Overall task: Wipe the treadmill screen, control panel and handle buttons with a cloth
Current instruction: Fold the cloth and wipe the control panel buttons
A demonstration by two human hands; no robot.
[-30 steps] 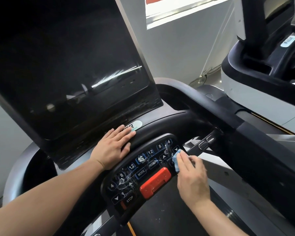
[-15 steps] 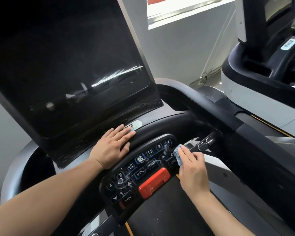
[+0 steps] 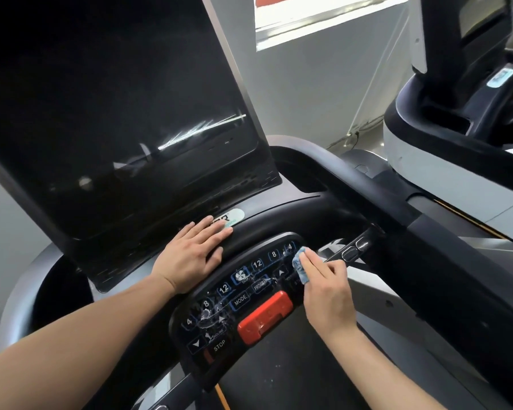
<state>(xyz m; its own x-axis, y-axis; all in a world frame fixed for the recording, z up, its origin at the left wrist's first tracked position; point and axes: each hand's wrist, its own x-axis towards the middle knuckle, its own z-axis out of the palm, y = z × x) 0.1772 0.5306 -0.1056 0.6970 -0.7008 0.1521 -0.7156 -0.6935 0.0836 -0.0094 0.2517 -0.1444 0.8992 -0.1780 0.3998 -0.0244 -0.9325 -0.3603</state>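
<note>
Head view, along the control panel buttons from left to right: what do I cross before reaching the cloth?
Down arrow → STOP → MODE → red safety key → PROGRAM → blue cloth under the right hand.

screen [image 3: 107, 113] behind control panel [image 3: 243, 294], cloth [image 3: 299, 266] on panel's right

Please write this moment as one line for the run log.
right hand: pressing blue cloth on control panel, right end | left hand: flat on console | droplets on panel
</note>
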